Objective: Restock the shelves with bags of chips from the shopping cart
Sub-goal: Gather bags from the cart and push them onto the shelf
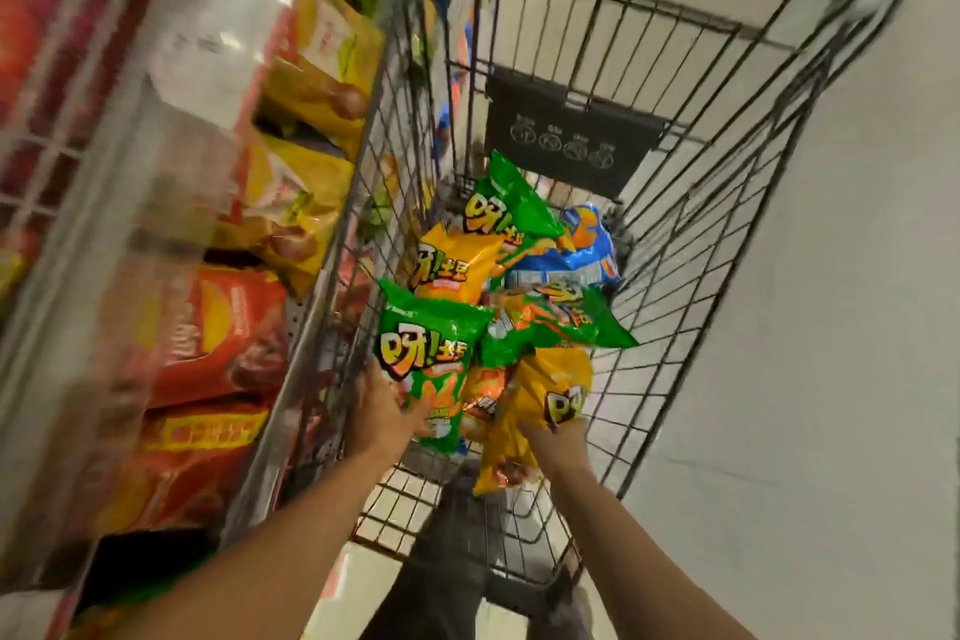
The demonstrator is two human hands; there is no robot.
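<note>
A black wire shopping cart (691, 244) holds several chip bags: green, yellow and blue ones. My left hand (382, 405) grips the lower edge of a green bag (426, 359) at the cart's near left. My right hand (553, 442) holds a yellow bag (535, 411) from below at the near right. Another yellow bag (457, 265), two more green bags (511, 208) and a blue bag (582, 250) lie deeper in the cart. The shelves (156, 172) on the left are blurred.
The shelf unit on the left carries yellow bags (317, 88) higher up and red bags (218, 327) lower down, close against the cart's left side. A black placard (566, 140) hangs on the cart's far wall. Pale floor (831, 327) lies to the right.
</note>
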